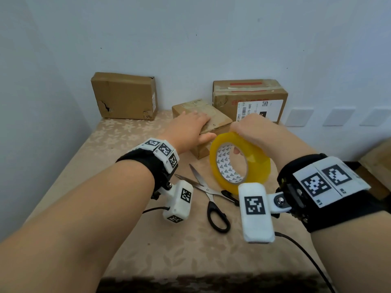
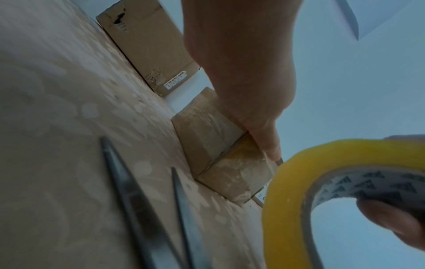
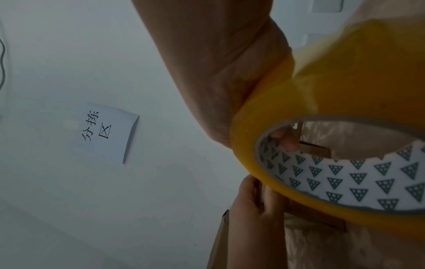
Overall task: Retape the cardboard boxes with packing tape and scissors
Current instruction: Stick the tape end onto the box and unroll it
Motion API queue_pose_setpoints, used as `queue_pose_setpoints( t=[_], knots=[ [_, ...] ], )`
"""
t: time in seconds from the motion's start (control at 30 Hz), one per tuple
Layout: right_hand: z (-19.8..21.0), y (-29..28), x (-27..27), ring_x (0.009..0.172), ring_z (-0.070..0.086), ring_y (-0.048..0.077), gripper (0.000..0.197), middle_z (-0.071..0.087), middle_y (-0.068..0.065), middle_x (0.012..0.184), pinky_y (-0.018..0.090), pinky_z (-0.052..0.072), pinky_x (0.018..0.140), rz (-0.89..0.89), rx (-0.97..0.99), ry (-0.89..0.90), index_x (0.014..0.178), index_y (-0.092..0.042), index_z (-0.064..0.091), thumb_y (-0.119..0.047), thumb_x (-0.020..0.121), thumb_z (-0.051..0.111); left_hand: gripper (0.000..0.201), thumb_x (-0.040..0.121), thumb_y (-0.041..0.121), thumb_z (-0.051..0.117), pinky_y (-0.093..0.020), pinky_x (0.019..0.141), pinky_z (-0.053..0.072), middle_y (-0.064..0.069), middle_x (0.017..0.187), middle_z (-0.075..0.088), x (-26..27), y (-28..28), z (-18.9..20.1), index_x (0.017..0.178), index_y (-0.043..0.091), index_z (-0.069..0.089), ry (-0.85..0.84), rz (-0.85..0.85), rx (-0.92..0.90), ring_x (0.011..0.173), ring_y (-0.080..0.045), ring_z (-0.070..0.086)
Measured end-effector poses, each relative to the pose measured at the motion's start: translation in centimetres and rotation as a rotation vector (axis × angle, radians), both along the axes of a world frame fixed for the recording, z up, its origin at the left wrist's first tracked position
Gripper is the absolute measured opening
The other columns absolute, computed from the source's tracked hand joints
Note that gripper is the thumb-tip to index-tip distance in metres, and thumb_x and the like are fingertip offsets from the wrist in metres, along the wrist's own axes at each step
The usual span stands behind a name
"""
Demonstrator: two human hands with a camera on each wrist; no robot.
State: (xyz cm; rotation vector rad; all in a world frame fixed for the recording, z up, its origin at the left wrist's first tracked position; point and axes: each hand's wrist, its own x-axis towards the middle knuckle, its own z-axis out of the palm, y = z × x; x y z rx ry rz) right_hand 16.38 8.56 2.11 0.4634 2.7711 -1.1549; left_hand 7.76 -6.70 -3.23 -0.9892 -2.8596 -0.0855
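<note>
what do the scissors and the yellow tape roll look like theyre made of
The open scissors on the table seem to have bare grey metal blades with a dull sheen and glossy black handle loops, probably plastic. The translucent yellow packing tape roll, gripped by the right hand, looks like glossy plastic film wound on a white triangle-printed core, likely cardboard.

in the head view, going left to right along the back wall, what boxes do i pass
torn box → small box under the left hand → labelled box with red tape
</note>
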Motion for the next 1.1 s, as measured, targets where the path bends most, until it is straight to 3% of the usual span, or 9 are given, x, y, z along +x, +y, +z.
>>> queue_pose_setpoints(
  t=[0.17,0.4,0.57,0.67,0.77,0.87,0.93,1.0,1.1],
  knots=[
    [-0.5,0.5,0.2,0.094,0.067,0.025,0.033,0.072,0.011,0.098,0.041,0.053,0.089,-0.052,-0.168,-0.034,0.098,-0.014,0.065,-0.045,0.088,0.059,0.069,0.095,0.051,0.038,-0.044,0.118,0.013,-0.005,0.157,0.021,-0.3,-0.1,0.0,0.150,0.014,0.021,0.000,-0.008,-0.117,0.144,-0.023,0.018],
    [-0.8,0.4,0.3,0.101,0.065,0.030,0.027,0.069,0.013,0.105,0.049,0.051,0.095,-0.098,-0.339,-0.022,0.098,-0.016,0.062,-0.039,0.085,0.066,0.059,0.101,0.045,0.018,-0.041,0.117,0.008,-0.004,0.159,0.016,-0.1,0.3,-0.3,0.152,0.015,0.014,0.017,0.019,-0.182,0.146,-0.024,0.014],
    [-0.7,-0.4,0.3,0.096,0.064,0.028,0.025,0.066,0.010,0.103,0.046,0.052,0.093,-0.092,-0.377,0.012,0.095,-0.017,0.059,-0.039,0.087,0.066,0.056,0.103,0.040,0.018,-0.039,0.117,0.009,-0.008,0.156,0.022,1.3,-1.1,1.5,0.149,0.009,0.024,-0.146,0.005,0.160,0.145,-0.025,0.014],
    [-0.9,-1.1,0.7,0.096,0.065,0.027,0.027,0.066,0.009,0.104,0.046,0.053,0.091,-0.088,-0.464,0.033,0.104,-0.012,0.060,-0.035,0.091,0.062,0.062,0.098,0.052,0.025,-0.040,0.102,0.034,-0.015,0.123,0.053,4.1,-1.7,2.9,0.129,0.002,0.046,-0.214,0.151,0.562,0.121,-0.032,0.046],
    [-0.8,-2.9,1.3,0.088,0.066,0.033,0.026,0.066,0.019,0.106,0.052,0.056,0.082,-0.096,-0.775,0.038,0.117,0.000,0.059,-0.017,0.098,0.052,0.073,0.081,0.075,0.037,-0.035,0.079,0.056,-0.008,0.095,0.065,7.2,-1.8,3.9,0.114,0.011,0.051,-0.625,0.245,0.763,0.086,-0.021,0.067],
    [-0.5,-4.7,1.8,0.097,0.066,0.037,0.031,0.063,0.026,0.119,0.051,0.058,0.074,-0.072,-1.087,0.009,0.124,0.004,0.057,-0.002,0.097,0.042,0.077,0.066,0.076,0.063,-0.035,0.080,0.057,0.000,0.102,0.070,8.6,-2.5,3.9,0.115,0.018,0.057,-0.770,0.231,0.833,0.091,-0.015,0.069],
    [-0.1,-5.1,2.2,0.091,0.067,0.031,0.032,0.065,0.024,0.117,0.040,0.059,0.072,0.020,-1.023,-0.047,0.125,0.003,0.055,-0.010,0.100,0.040,0.049,0.074,0.047,0.076,-0.031,0.080,0.053,-0.001,0.095,0.071,8.7,-3.6,3.7,0.106,0.013,0.063,-0.724,0.228,0.892,0.088,-0.014,0.067],
    [0.4,-4.9,2.5,0.080,0.068,0.024,0.030,0.070,0.018,0.098,0.030,0.057,0.067,0.097,-0.732,-0.040,0.121,-0.001,0.058,-0.017,0.101,0.041,0.030,0.079,0.024,0.074,-0.027,0.070,0.048,-0.005,0.089,0.067,8.9,-4.8,4.0,0.102,0.009,0.064,-0.636,0.279,0.879,0.078,-0.014,0.062],
    [-0.5,-3.6,1.4,0.086,0.062,0.018,0.028,0.066,0.007,0.096,0.026,0.051,0.071,0.083,-0.305,0.209,0.123,-0.013,0.059,-0.017,0.098,0.048,0.039,0.079,0.022,0.070,-0.023,0.063,0.044,-0.002,0.101,0.060,8.7,-6.3,4.3,0.116,0.017,0.059,-0.485,0.356,0.729,0.083,-0.011,0.055]
  ],
)
